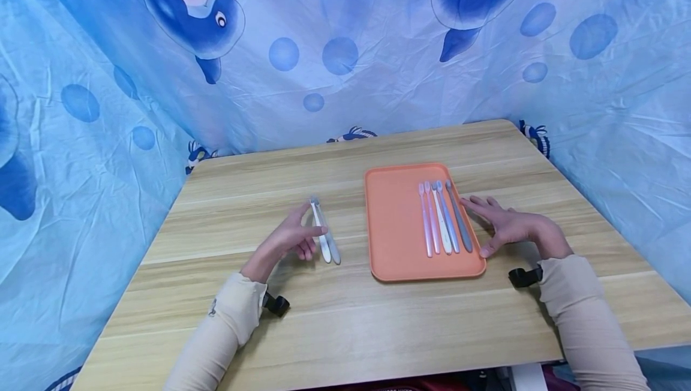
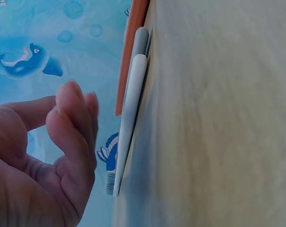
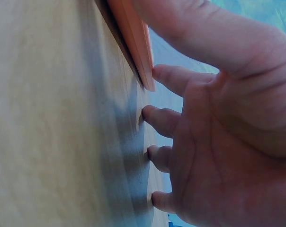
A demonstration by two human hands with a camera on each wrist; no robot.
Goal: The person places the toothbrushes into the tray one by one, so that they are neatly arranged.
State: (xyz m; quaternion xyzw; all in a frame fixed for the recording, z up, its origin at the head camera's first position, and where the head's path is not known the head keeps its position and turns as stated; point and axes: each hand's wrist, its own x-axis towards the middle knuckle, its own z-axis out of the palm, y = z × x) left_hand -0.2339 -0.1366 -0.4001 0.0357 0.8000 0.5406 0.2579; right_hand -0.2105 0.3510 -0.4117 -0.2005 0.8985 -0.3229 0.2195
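A white toothbrush (image 1: 326, 250) and a grey toothbrush (image 1: 335, 252) lie side by side on the wooden table, heads pointing away. My left hand (image 1: 291, 236) hovers at their left, index finger by the heads and thumb reaching across the handles. The left wrist view shows a gap between these fingers and the white handle (image 2: 132, 94). To the right lies an orange tray (image 1: 396, 223), with several toothbrushes (image 1: 444, 223) in pink, white, blue and grey lined up along its right side. My right hand (image 1: 510, 227) is spread at the tray's right rim, thumb and index fingertip against it.
The wooden table (image 1: 216, 223) runs back to a blue curtain (image 1: 302, 13) printed with dolphins, which also hangs at both sides. A black band (image 1: 276, 304) is on the left wrist and another (image 1: 525, 277) on the right. The table's front edge is near the forearms.
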